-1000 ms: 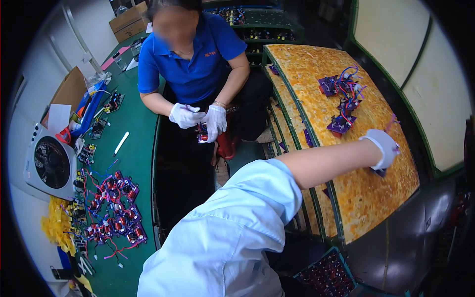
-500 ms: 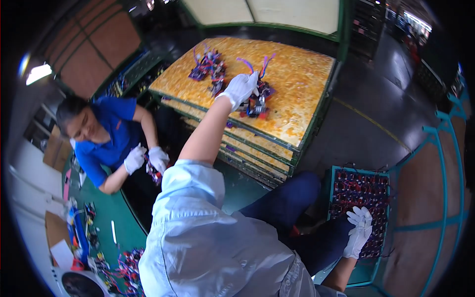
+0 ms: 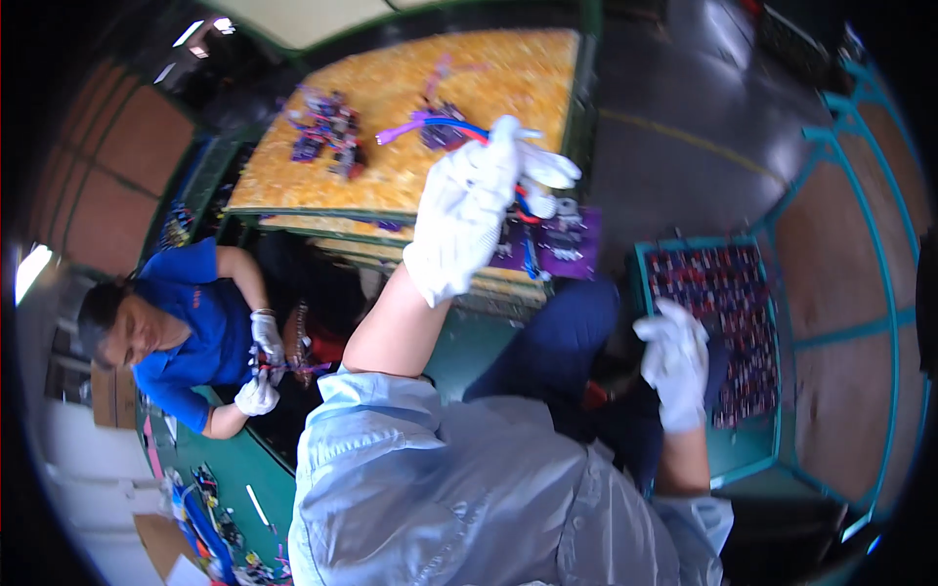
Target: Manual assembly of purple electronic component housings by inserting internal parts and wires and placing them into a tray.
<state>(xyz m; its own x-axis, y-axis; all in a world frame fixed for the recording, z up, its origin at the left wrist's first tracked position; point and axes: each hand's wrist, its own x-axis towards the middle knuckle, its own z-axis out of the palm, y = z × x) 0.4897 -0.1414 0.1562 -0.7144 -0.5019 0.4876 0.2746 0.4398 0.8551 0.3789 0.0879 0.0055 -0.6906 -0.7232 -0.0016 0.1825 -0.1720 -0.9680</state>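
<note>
In my white-gloved left hand (image 3: 467, 210) is a purple circuit board (image 3: 572, 244) with red and blue wires, held off the front edge of the mottled orange-yellow tabletop (image 3: 391, 78). The fingers close round its wires and hide part of it. A cluster of similar circuit boards (image 3: 327, 132) lies at the left of that top, and another board (image 3: 443, 132) sits just beyond my left hand. My right hand (image 3: 674, 361), also gloved, has its fingers apart and nothing in them. It hovers at the near-left side of a teal-framed tray (image 3: 747, 449) packed with rows of small dark-and-red parts.
At the left a co-worker in a blue shirt (image 3: 200, 317) handles a wired part with gloved hands. A green bench (image 3: 220, 479) with loose wired parts runs along the lower left. Teal-framed brown panels (image 3: 840, 391) stand at the right, beyond the tray.
My left hand has come back toward me from the mottled top, carrying a wired circuit board. My right hand has shifted up and left beside the tray. The view has turned.
</note>
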